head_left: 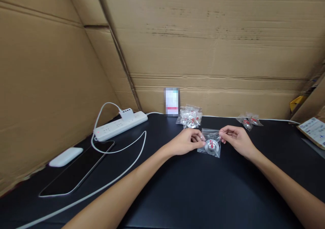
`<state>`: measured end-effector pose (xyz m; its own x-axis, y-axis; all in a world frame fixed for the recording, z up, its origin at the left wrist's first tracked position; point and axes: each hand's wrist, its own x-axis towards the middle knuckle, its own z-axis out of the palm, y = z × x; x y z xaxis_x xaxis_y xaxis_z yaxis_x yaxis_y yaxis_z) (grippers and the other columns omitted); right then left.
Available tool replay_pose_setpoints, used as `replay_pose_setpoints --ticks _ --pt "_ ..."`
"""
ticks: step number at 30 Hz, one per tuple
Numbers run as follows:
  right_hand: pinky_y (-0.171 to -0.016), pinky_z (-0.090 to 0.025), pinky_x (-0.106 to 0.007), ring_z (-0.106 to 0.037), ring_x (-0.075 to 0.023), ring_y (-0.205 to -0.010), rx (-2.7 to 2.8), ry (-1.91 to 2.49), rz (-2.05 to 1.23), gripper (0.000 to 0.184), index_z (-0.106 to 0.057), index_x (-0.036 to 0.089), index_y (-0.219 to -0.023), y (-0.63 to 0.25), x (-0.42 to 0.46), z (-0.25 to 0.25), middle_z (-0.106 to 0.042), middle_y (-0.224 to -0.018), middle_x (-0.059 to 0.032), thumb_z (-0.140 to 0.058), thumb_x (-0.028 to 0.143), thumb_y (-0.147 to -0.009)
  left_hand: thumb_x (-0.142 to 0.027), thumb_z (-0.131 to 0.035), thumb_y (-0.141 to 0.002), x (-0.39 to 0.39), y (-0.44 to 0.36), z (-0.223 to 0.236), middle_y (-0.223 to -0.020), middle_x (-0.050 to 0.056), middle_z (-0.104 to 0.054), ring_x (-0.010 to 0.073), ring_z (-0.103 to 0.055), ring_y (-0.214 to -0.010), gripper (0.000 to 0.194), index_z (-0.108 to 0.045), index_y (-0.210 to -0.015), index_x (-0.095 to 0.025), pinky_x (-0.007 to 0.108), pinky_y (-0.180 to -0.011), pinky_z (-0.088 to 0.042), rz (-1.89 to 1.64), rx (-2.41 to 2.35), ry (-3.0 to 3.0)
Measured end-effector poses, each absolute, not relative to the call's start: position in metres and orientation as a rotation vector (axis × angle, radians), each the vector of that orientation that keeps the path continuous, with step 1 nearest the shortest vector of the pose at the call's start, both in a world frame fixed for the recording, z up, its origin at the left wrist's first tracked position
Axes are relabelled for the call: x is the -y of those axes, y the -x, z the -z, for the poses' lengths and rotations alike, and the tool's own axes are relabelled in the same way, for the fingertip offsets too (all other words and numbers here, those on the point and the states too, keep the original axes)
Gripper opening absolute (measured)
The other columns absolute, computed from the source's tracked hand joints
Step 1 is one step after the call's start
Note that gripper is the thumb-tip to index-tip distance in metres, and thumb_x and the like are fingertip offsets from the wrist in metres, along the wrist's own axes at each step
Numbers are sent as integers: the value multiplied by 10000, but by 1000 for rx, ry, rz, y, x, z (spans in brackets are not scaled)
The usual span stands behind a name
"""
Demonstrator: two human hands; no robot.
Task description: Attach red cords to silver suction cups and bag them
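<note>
Between my hands is a clear zip bag (209, 134) with a round silvery metal disc (211, 148) inside, a red piece showing at the disc's middle. My left hand (189, 141) pinches the bag's left side, its fingertips beside the disc. At the upper right corner of the same bag, my right hand (235, 139) has thumb and fingers closed on the plastic. The bag's zip edge faces away from me. Just behind my left hand lies a pile of similar clear bags (190, 116) with silvery and red contents.
More small bags (249, 120) lie at the back right. A phone (172, 102) stands against the cardboard wall. On the left are a white power strip (120, 125), a white cable (132, 164), a dark tablet (76, 171) and a white case (66, 157). A labelled packet (313, 130) is far right.
</note>
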<state>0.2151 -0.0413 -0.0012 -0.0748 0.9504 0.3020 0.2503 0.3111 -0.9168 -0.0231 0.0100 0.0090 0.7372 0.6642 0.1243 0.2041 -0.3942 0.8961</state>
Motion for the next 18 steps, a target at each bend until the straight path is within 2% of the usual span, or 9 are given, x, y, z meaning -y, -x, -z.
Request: replay_pose_setpoints --ticks 6,10,14,18 --pt "-571 -509 -302 -594 -147 -581 1501 1127 -829 300 -668 168 -802 -213 43 0 -628 -647 -16 -723 461 -770 -276 -677 -790 -12 23 -9 -713 11 -635 110 -569 -646 133 -654 -800 -145 257 -658 -463 -613 -632 -1817" --pt "-566 -502 -301 -592 -143 -593 1454 1100 -861 311 -665 162 -931 -212 44 -3 -648 -712 -29 -708 437 -793 -315 -680 -800 -10 23 -15 -677 -6 -578 104 -540 -612 173 -636 -805 -148 221 -548 -445 -673 -668 -1715" --pt "-558 -515 -304 -609 -149 -630 1363 1103 -893 376 -646 157 -1022 -212 44 -5 -678 -864 -80 -653 480 -831 -314 -709 -787 -12 25 -19 -763 5 -573 120 -583 -672 200 -611 -786 -139 299 -643 -550 -865 -654 -1500" --pt "-534 -508 -290 -603 -145 -617 1341 1155 -926 397 -651 152 -977 -213 43 -1 -673 -863 -86 -607 524 -849 -239 -753 -753 -25 33 -18 -805 36 -632 141 -636 -702 191 -612 -803 -122 340 -714 -585 -1042 -692 -1290"
